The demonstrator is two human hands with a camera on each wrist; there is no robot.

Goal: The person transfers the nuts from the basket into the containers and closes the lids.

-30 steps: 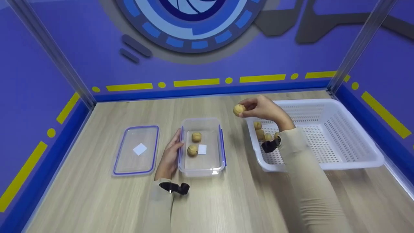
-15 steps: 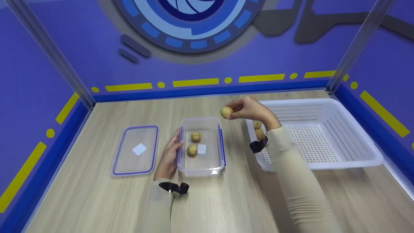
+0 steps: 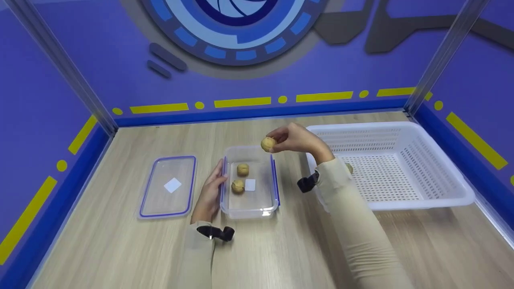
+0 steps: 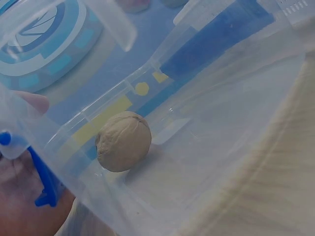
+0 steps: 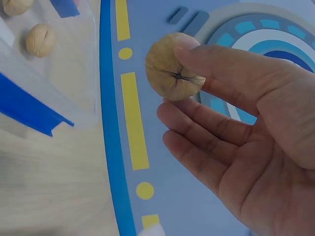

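My right hand (image 3: 295, 138) pinches a round tan walnut (image 3: 268, 144) between thumb and fingertips, above the far right corner of a clear plastic box (image 3: 257, 210). Its seam faces the camera in the right wrist view, where the other fingers (image 5: 197, 155) spread below the nut. Inside the box lie two walnuts, one farther back (image 3: 243, 169) and one nearer (image 3: 237, 186), beside a white square label (image 3: 250, 184). My left hand (image 3: 209, 194) rests along the box's left outer wall, fingers extended and thumb at the rim. One walnut (image 4: 124, 142) shows through the box in the left wrist view.
A clear lid (image 3: 168, 200) with a blue seal and white label lies flat left of the box. The white perforated basket (image 3: 441, 202) stands on the right; a walnut (image 3: 349, 167) shows past the right sleeve. Blue walls enclose the wooden table (image 3: 257, 257).
My right hand has moved left and slightly nearer with the walnut, from beside the basket's edge to above the box's far right corner. My left hand and the box stay in place.
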